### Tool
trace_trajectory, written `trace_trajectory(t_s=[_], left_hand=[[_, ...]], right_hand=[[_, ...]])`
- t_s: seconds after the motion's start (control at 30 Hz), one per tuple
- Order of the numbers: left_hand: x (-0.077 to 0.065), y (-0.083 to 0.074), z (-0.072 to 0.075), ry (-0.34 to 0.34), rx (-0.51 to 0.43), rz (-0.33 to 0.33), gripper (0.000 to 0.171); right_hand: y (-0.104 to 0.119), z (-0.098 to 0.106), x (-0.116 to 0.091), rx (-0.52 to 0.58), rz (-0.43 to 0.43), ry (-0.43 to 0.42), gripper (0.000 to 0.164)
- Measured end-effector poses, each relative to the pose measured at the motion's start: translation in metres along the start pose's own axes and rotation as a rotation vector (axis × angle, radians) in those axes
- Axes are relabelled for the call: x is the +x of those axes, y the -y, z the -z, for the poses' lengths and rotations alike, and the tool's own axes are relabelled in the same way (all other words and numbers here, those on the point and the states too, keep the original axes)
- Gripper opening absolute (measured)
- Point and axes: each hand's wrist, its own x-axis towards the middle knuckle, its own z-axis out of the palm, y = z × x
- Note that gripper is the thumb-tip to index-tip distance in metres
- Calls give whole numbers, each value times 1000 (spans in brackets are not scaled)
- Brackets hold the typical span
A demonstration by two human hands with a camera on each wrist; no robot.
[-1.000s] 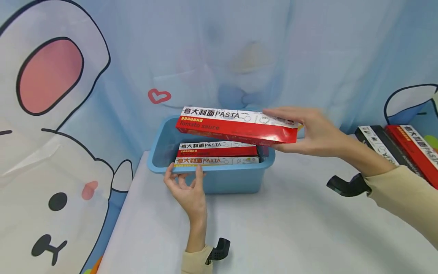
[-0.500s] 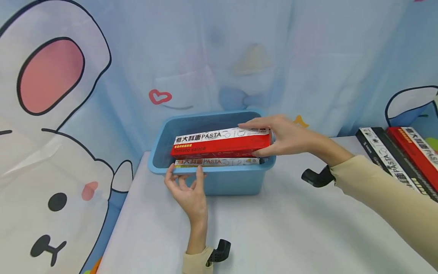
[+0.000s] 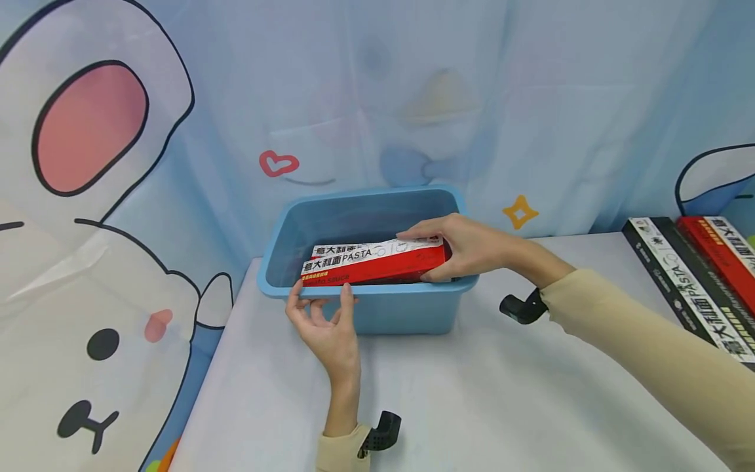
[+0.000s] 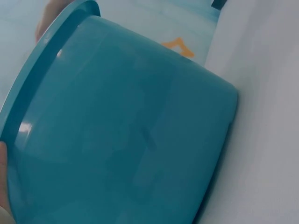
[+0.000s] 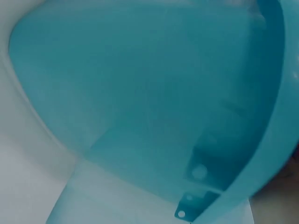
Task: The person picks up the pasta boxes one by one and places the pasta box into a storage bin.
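In the head view, my right hand (image 3: 468, 244) grips the right end of a red and white pasta box (image 3: 377, 262) labelled tomato sauce. This box lies inside the blue plastic bin (image 3: 366, 314), near its front wall, right end slightly raised. Just behind it shows the top of another pasta box (image 3: 336, 250); whatever lies underneath is hidden. My left hand (image 3: 327, 337) holds the bin's front rim, fingertips at the lip and other fingers bent below it. The left wrist view shows the bin's outer wall (image 4: 126, 121); the right wrist view is filled mostly by bin wall (image 5: 140, 88).
A black and white pasta box (image 3: 693, 288) and a red and white one (image 3: 722, 252) lie side by side at the table's right. The white-covered table (image 3: 472, 393) meets a blue printed curtain (image 3: 366, 98) behind the bin.
My right hand has brought the red pasta box left and down from above the bin into its front part, covering the orange-lettered box there. The left hand keeps its place on the rim.
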Motion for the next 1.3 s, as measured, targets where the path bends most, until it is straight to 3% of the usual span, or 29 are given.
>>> trace_trajectory(t_s=[0.3,1.3], left_hand=[[1,0,0,-3,-10,5,76],[2,0,-1,3,-24,-6,75]], right_hand=[[2,-6,12,36,-11,23,71],[-9,0,17,11,-18,52,68]])
